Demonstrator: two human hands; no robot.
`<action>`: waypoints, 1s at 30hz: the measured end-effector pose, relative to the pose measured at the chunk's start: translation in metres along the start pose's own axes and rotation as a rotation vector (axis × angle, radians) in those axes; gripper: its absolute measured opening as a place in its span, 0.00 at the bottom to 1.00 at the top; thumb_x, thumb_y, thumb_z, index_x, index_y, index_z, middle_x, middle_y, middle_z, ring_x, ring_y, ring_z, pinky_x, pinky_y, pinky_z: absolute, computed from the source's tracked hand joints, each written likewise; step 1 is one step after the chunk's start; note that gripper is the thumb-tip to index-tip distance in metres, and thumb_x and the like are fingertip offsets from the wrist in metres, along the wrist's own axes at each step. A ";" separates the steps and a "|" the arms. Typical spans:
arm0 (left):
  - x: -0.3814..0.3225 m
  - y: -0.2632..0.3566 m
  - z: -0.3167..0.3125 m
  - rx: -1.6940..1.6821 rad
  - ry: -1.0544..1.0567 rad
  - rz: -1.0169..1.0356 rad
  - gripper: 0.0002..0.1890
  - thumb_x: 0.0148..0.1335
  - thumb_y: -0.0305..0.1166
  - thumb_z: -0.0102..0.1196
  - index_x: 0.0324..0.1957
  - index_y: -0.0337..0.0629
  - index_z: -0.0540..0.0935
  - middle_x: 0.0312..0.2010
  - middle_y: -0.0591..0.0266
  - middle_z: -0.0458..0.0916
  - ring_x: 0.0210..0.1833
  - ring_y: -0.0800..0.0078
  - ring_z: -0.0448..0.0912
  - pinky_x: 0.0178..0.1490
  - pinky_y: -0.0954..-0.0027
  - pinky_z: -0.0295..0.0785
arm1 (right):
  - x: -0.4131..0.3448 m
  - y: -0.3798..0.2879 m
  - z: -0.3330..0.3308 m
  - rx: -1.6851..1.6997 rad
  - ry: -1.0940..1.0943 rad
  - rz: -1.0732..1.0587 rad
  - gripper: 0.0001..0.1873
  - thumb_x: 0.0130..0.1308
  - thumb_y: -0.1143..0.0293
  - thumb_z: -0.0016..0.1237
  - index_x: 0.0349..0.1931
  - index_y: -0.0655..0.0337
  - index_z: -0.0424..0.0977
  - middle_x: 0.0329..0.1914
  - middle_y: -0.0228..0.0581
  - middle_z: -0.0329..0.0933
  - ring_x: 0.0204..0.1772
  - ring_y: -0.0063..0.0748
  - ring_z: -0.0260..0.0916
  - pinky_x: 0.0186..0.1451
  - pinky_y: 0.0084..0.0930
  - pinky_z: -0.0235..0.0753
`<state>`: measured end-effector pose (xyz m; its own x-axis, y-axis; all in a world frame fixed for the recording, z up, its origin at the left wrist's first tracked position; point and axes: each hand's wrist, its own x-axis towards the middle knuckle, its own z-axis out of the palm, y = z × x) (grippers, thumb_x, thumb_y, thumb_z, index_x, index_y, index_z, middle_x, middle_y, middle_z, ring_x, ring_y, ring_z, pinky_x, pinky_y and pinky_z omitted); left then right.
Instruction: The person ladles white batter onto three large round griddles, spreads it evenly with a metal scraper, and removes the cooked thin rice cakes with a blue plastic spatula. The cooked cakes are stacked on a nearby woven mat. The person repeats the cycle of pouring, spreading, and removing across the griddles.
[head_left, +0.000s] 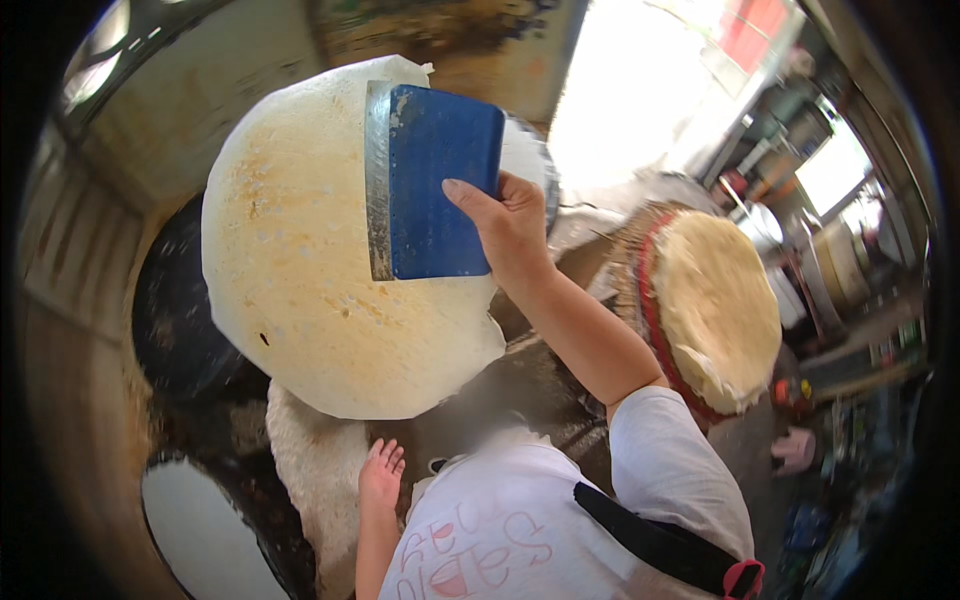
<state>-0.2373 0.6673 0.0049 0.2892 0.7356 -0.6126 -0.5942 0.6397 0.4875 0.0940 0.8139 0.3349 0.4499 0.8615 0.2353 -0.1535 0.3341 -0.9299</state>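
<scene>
My right hand (517, 232) grips a wide scraper with a blue body (442, 157) and a worn metal blade (379, 217), the thumb lying across its front. Spread out behind the scraper is a large, thin, round flatbread (292, 232), cream with browned patches and a ragged edge at its lower right. It hangs above the work surface; whether the fingers pinch it too is hidden. Low in the view, near the pale, rough ledge (322, 480), my left hand (382, 476) holds nothing, its fingers slightly apart.
A black round griddle (176, 322) lies partly under the flatbread on the left. Another round plate with a whitish surface (202, 525) sits at lower left. To the right, flatbreads are stacked (720, 307) on a woven, red-banded base (649, 277). A pink stool (793, 450) stands beyond.
</scene>
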 end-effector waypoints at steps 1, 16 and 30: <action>0.017 -0.004 0.024 0.012 -0.072 -0.012 0.27 0.60 0.36 0.49 0.61 0.42 0.62 0.55 0.54 0.69 0.51 0.65 0.72 0.51 0.65 0.67 | 0.004 -0.010 -0.030 -0.038 0.063 -0.012 0.11 0.58 0.70 0.53 0.32 0.72 0.77 0.24 0.36 0.76 0.24 0.19 0.71 0.26 0.16 0.72; 0.119 -0.160 0.412 0.098 -0.695 -0.256 0.26 0.56 0.22 0.49 0.59 0.47 0.66 0.56 0.61 0.71 0.59 0.65 0.69 0.60 0.61 0.66 | -0.149 -0.120 -0.495 0.250 0.920 -0.407 0.23 0.59 0.71 0.47 0.55 0.68 0.65 0.51 0.44 0.72 0.52 0.41 0.71 0.57 0.34 0.69; 0.130 -0.206 0.431 0.882 -0.702 -0.383 0.25 0.60 0.28 0.48 0.61 0.40 0.65 0.53 0.60 0.73 0.54 0.68 0.72 0.53 0.67 0.65 | -0.302 0.004 -0.675 0.281 1.789 -0.200 0.23 0.49 0.74 0.55 0.47 0.76 0.68 0.47 0.50 0.72 0.45 0.48 0.73 0.47 0.40 0.76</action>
<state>0.2459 0.7275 0.0932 0.8464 0.2484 -0.4710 0.2624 0.5751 0.7749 0.5512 0.2969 0.0696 0.7440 -0.5328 -0.4032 -0.0264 0.5795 -0.8145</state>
